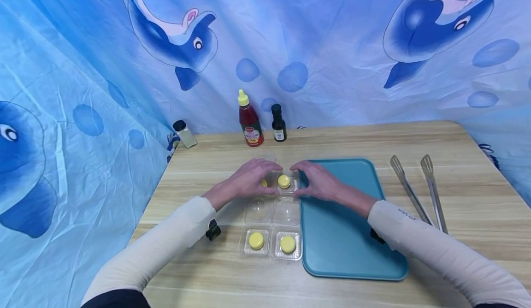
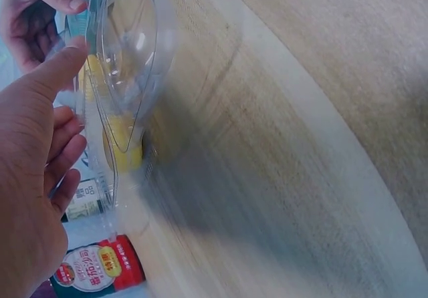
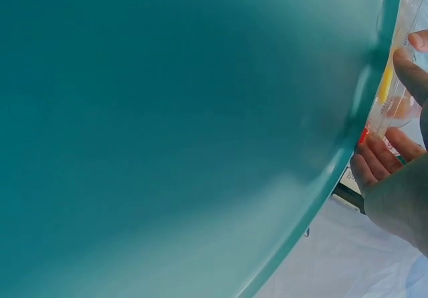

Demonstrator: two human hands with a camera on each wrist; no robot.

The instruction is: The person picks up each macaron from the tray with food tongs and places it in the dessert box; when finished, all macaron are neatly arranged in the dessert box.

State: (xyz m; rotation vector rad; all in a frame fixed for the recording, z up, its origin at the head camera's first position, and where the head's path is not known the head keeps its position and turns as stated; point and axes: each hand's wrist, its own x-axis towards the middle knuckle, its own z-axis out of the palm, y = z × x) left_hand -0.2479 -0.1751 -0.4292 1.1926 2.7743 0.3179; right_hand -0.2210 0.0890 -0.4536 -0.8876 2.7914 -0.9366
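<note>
At the back of the group of clear plastic boxes, both hands are at one open box (image 1: 292, 189) with a round yellow macaron (image 1: 284, 181) in it. My left hand (image 1: 256, 177) curls around its left side, reaching over a neighbouring box whose yellow macaron (image 1: 263, 183) is partly hidden. Opposite it, my right hand (image 1: 317, 181) curls around the right side, thumb at the front and fingers at the back. In the left wrist view the left thumb (image 2: 63, 64) meets the clear plastic edge. Two more boxes in front hold yellow macarons (image 1: 256, 241), their clear lids (image 1: 286, 210) folded back.
A teal tray (image 1: 344, 248) lies right of the boxes, under the right forearm. Metal tongs (image 1: 433, 192) rest farther right. Along the back stand a red sauce bottle (image 1: 250, 126), a small dark bottle (image 1: 279, 126) and a black-capped shaker (image 1: 185, 134). A blue dolphin-print curtain (image 1: 332, 68) hangs behind.
</note>
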